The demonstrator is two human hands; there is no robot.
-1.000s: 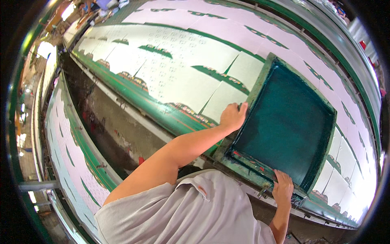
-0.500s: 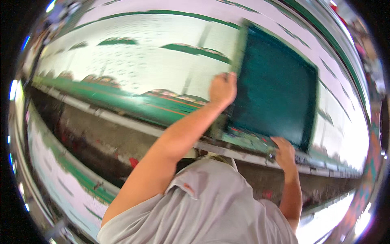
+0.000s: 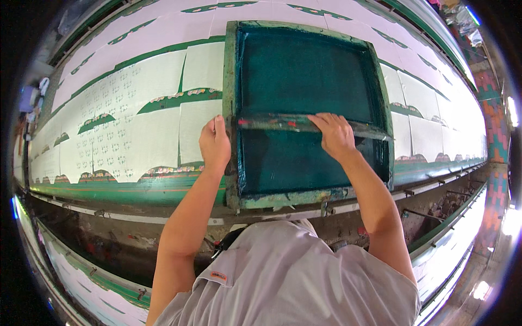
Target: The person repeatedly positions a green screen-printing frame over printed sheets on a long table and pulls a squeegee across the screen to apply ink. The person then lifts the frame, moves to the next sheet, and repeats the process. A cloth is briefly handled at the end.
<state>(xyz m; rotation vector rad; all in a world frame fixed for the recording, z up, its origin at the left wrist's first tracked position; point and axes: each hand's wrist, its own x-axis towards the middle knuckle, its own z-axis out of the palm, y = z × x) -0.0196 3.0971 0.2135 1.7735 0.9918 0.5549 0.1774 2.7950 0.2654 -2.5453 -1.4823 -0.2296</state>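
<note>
Resting curled over pale sheets (image 3: 200, 68), our left hand (image 3: 215, 145) meets frame's (image 3: 231, 70) nine-o'clock rim, probably steadying it; grip hidden, can't tell. Frame lies toward twelve. Bar (image 3: 274, 122) spans it nine to three, right hand (image 3: 337, 133) closed on it, presumably for control.

Glare bleaches the white sheets (image 3: 454, 141) at right (straight edges bow near the dark rim).

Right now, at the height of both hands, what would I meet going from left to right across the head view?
White printed sheets, left hand, frame's left rail, right hand, frame's right rail, more white sheets, patterned floor.
</note>
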